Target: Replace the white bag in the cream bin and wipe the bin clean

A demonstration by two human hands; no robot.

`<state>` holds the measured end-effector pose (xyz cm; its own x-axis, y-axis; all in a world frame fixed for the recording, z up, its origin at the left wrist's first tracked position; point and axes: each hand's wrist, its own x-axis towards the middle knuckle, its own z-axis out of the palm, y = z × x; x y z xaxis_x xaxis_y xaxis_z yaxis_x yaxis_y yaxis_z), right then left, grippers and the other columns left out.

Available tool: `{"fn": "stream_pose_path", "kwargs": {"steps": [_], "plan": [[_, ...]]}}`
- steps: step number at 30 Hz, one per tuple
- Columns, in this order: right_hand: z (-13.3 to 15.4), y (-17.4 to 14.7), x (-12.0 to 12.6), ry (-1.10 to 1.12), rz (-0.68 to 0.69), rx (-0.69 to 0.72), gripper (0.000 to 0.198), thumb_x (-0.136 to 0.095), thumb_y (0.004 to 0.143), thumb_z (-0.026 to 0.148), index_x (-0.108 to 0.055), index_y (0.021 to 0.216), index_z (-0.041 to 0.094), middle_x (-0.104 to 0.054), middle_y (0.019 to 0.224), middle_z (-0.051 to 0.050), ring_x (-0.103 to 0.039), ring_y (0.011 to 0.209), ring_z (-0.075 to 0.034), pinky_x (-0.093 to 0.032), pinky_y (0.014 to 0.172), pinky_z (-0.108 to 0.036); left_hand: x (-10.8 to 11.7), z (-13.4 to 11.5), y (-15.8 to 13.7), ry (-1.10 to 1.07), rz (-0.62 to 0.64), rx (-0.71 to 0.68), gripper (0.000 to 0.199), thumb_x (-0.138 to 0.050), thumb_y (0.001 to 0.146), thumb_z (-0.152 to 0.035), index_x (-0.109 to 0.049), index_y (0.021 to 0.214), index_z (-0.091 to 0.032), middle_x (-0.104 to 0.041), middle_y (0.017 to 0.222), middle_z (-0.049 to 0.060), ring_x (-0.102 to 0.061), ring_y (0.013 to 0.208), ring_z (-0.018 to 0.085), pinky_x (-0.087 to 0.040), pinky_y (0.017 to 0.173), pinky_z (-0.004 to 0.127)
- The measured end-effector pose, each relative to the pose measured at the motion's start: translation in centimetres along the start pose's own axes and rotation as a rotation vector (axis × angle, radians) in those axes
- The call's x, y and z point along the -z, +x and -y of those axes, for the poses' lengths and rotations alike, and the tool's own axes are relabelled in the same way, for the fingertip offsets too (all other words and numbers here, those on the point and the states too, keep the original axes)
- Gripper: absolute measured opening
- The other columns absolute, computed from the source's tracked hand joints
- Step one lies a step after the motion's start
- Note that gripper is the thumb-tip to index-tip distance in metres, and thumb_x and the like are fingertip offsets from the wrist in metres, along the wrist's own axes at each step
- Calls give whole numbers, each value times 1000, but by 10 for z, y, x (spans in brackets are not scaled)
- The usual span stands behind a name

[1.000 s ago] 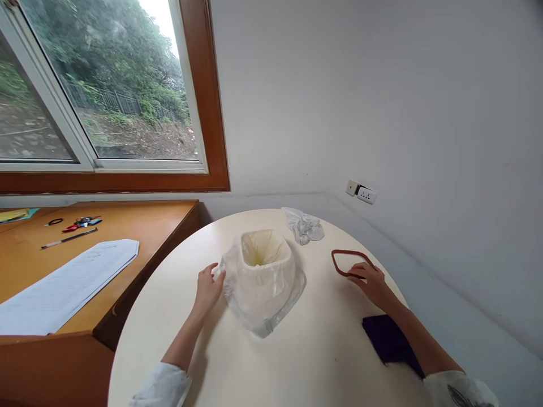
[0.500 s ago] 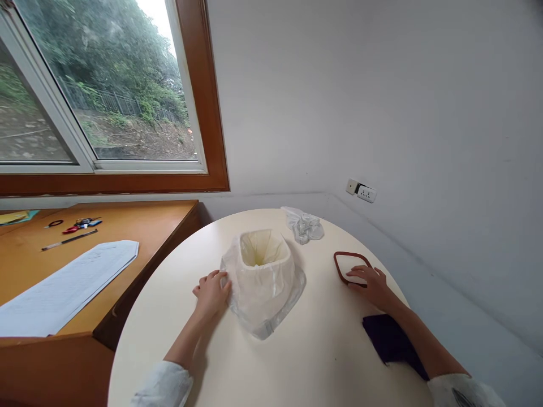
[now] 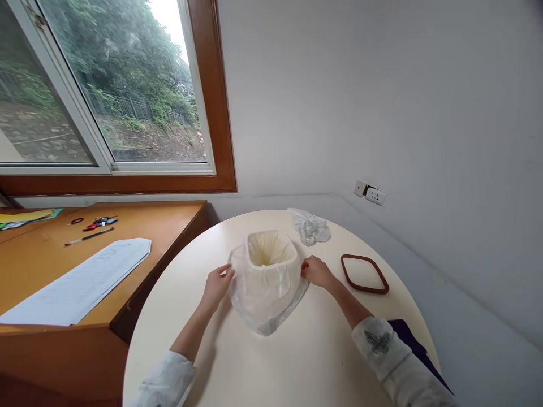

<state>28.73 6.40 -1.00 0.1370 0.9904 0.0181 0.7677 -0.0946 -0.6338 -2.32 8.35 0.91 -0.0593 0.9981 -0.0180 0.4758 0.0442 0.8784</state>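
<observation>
A small bin [image 3: 271,264] stands on the round cream table, lined with a translucent white plastic bag [image 3: 265,308] whose edge is folded outward and hangs down around it. On its left side my left hand [image 3: 217,284] pinches the bag's edge between thumb and fingers. Opposite, my right hand [image 3: 317,271] has its fingers closed on the bag's right edge. To the right of that hand a brown rounded-square ring frame [image 3: 365,289] lies flat on the table. Beyond the bin rests a crumpled translucent plastic bag [image 3: 311,229].
A dark purple cloth [image 3: 409,336] lies by the table's right edge, partly under my right sleeve. The wooden desk [image 3: 178,217] at left carries paper sheets [image 3: 89,282], a pen [image 3: 89,236] and keys [image 3: 102,223]. The wall has a power socket [image 3: 375,195].
My right hand has left the brown frame and moved left to the bag's right edge. My left hand now pinches the bag's left edge. The view has shifted slightly.
</observation>
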Motion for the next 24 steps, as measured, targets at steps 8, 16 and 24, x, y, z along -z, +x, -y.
{"fn": "stream_pose_path", "kwargs": {"steps": [8, 16, 24], "plan": [[-1, 7, 31, 536, -12, -48, 22, -59, 70, 39, -54, 65, 19, -56, 58, 1, -50, 52, -11, -40, 53, -25, 30, -41, 0, -266, -32, -23, 58, -64, 62, -28, -56, 114, -5, -67, 67, 6, -63, 56, 17, -49, 55, 28], [21, -6, 89, 1043, -90, 38, 32, -70, 62, 46, -57, 74, 19, -59, 67, 0, -53, 58, -10, -46, 56, -25, 56, -90, -4, -392, -104, -205, 48, -62, 60, -26, -60, 106, -12, -63, 106, 11, -58, 58, 11, -47, 54, 25], [39, -26, 116, 1201, -59, 140, 28, -72, 65, 35, -58, 85, 22, -62, 81, 0, -57, 71, -11, -46, 64, -23, 73, -110, -20, -389, -178, -410, 42, -57, 63, -22, -56, 104, -15, -60, 113, 12, -59, 92, 24, -44, 52, 21]]}}
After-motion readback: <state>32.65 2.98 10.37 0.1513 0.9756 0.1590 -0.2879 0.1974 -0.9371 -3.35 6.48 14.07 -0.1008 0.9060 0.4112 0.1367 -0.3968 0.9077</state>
